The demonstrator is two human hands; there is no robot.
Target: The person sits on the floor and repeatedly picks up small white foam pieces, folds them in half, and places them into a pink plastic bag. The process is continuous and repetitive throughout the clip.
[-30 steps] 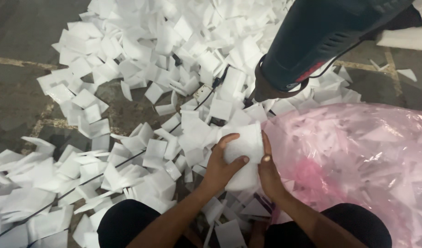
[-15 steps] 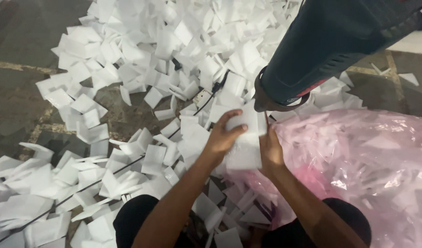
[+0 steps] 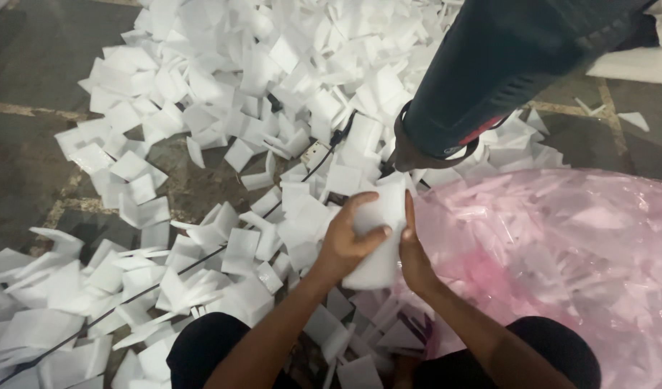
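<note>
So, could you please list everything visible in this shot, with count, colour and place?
foam squares: too many to count, white, strewn over the floor
stack of foam squares: one, white, centre, pressed between both hands
plastic bag: one, translucent pink, right, holding more foam pieces
cable: one, black, running under the foam
floor: grey concrete with pale lines
another person's leg: one, dark trousers, top right
left hand: grip on stack's left side
right hand: flat against stack's right side

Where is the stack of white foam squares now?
In the head view, the stack of white foam squares is centre, held between left hand and right hand, beside the pink plastic bag.
</note>
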